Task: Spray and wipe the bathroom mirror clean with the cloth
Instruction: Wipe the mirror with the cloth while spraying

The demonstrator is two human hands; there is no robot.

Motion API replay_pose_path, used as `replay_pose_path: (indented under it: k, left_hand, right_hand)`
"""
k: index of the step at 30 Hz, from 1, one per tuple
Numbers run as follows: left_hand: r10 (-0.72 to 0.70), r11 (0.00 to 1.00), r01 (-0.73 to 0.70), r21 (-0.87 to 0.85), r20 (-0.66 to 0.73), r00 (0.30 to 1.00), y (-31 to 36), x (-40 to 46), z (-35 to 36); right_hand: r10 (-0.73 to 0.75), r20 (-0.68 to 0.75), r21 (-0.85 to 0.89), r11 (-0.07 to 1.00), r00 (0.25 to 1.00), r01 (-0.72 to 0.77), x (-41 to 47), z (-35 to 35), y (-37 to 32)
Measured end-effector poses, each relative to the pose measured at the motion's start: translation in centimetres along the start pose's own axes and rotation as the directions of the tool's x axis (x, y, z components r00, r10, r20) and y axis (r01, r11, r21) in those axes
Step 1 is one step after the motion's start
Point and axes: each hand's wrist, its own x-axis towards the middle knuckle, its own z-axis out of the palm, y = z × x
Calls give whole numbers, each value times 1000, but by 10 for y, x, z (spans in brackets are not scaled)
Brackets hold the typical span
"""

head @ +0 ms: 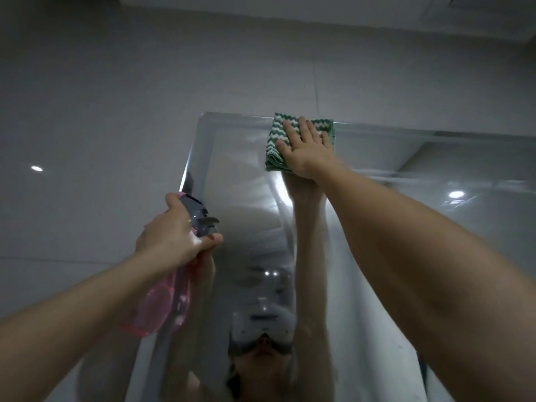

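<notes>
Head view, only view. My right hand lies flat, fingers straight, pressing the folded green-and-white zigzag cloth against the mirror at its top edge. Flat palm spreads pressure over the whole fold; judged best for a streak-free pass.

My left hand grips the neck of the pink spray bottle, fingers curled round it, one finger at the grey trigger head. Nozzle points toward the glass, below and left of the cloth, so I can re-wet without swapping hands. Hands well apart.

Glass looks hazy across the upper centre. Grey wall tiles surround the mirror. Judgement: wiping under way, most of the surface left.
</notes>
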Motion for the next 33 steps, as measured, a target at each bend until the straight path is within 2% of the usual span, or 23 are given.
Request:
replay_pose_path:
  k: [7, 10, 13, 19, 24, 33]
  left_hand:
    - [-88, 991, 85, -104, -24, 996, 16, -8, 5]
    - [-133, 981, 123, -152, -62, 989, 23, -10, 12]
    - [-190, 959, 176, -224, -41, 981, 33, -15, 21]
    - [-148, 947, 140, -289, -5, 989, 45, -40, 47]
    - [-132, 979, 129, -156, -12, 991, 55, -80, 57]
    - [-77, 990, 77, -117, 12, 997, 35, -117, 66]
  right_hand:
    - [53, 9, 10, 999, 999, -54, -27, -4, 66]
    - [78, 7, 1, 997, 997, -78, -46, 0, 68]
    - [52, -3, 11, 999, 999, -52, -71, 4, 66]
    - [-24, 25, 5, 1000, 999, 24, -144, 20, 66]
    - [-51, 30, 23, 998, 998, 50, -216, 40, 50]
    - [-123, -91, 31, 991, 988, 127, -356, 90, 23]
